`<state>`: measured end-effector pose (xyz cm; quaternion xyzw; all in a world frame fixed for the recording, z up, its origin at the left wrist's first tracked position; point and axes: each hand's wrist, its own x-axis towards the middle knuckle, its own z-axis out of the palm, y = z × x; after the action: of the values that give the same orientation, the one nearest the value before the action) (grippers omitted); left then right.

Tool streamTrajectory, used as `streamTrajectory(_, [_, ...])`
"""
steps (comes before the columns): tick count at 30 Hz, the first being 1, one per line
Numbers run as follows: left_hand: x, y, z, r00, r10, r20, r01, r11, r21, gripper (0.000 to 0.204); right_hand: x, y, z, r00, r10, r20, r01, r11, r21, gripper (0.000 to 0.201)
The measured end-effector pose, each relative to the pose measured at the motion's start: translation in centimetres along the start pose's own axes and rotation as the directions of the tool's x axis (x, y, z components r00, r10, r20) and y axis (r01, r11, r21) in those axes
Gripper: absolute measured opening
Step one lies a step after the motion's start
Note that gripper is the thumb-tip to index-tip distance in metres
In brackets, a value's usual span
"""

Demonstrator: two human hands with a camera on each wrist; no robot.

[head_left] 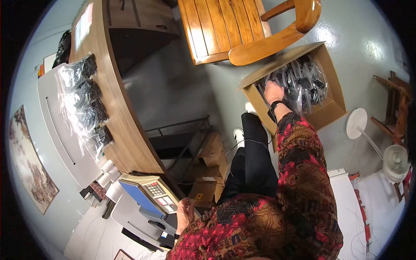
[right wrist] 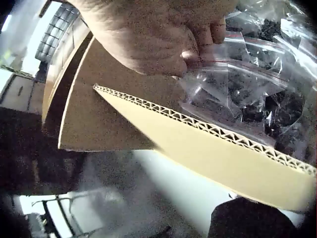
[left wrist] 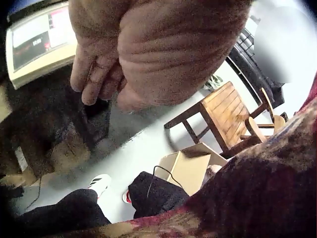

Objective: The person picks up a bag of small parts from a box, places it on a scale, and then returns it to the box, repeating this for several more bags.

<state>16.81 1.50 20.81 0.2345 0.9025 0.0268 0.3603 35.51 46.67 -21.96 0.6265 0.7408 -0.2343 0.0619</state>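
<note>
Clear plastic bags (head_left: 305, 86) crowded round the right hand (head_left: 274, 92), whose fingers bent down at their edges; its fingertips were partly hidden, so whether it had hold of one I could not tell. The left hand (head_left: 184, 213) hung with loosely curled fingers and held nothing, just beside a keypad unit (head_left: 158, 195). Lettering on that unit's panel was too small to read, as was the white label on a carton (head_left: 209, 175) under the desk.

The bags were thin, glossy and creased, with red-lined zip strips and dark contents. They sat inside an open box (right wrist: 213, 156) of corrugated cardboard, its fluting bare along one edge. In the head view the box's long axis slanted up to the right; in the right wrist view the zip strips ran mostly crosswise, dipping rightward.

Farther out stood a slatted, varnished wooden chair (head_left: 225, 26), near the box. More bags (head_left: 82, 104) lay along the wood-grain desk (head_left: 130, 134). One white shoe (left wrist: 100, 183) bore dark stripes.
</note>
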Motion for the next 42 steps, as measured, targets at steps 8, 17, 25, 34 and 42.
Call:
streamTrajectory(8, [0.7, 3.2, -0.3, 0.999, -0.012, 0.031, 0.013, 0.999, -0.031, 0.028, -0.2, 0.8, 1.3, 1.000, 0.011, 0.027, -0.010, 0.999, -0.047, 0.016])
streamTrajectory(17, [0.5, 4.3, -1.0, 0.999, 0.013, 0.043, -0.014, 1.000, 0.027, 0.027, 0.7, 1.2, 3.0, 0.973, 0.174, 0.150, -0.177, 0.984, 0.007, 0.021])
streamTrajectory(25, [-0.4, 3.0, -0.1, 1.000, -0.016, 0.015, 0.016, 1.000, -0.007, 0.028, 2.4, -0.1, 2.3, 0.922, 0.252, 0.294, -0.269, 0.963, 0.018, 0.026])
streamTrajectory(34, [-0.3, 5.2, 0.0, 0.993, -0.104, 0.063, 0.109, 0.992, -0.067, 0.027, 2.8, -0.9, 3.2, 0.884, 0.287, 0.368, -0.329, 0.942, 0.057, 0.031])
streamTrajectory(42, [-0.1, 5.7, -0.1, 0.998, 0.026, 0.062, -0.020, 0.996, -0.087, 0.028, 1.6, -0.2, 2.3, 0.929, 0.215, 0.300, -0.267, 0.953, 0.145, 0.030])
